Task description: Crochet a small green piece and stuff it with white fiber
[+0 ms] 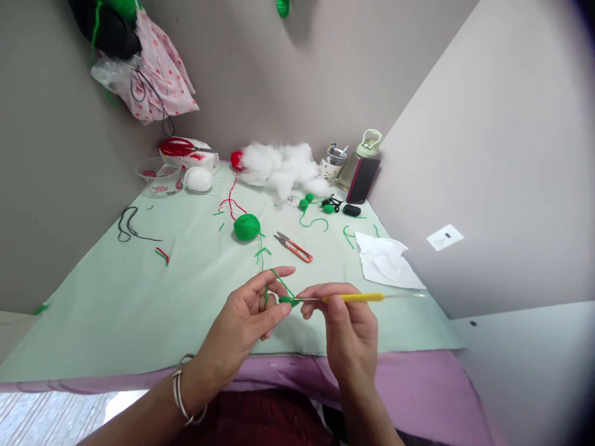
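Note:
My left hand [251,313] pinches a small green crochet piece [289,301] between thumb and fingers. Green yarn loops over its raised index finger and runs back to a green yarn ball [246,227] on the table. In my right hand [351,328] is a crochet hook [360,298] with a yellow handle, held like a pencil. The hook's thin metal shaft points left, and its tip meets the green piece. Orange-handled thread snips [294,247] lie just beyond my hands.
White stuffing [281,167] is heaped at the back, beside a red yarn ball [237,161]. A white yarn ball [198,179], plastic tub [160,178] and red-handled scissors [179,147] sit back left. A bottle [365,158], phone [363,180] and crumpled paper [388,260] are on the right.

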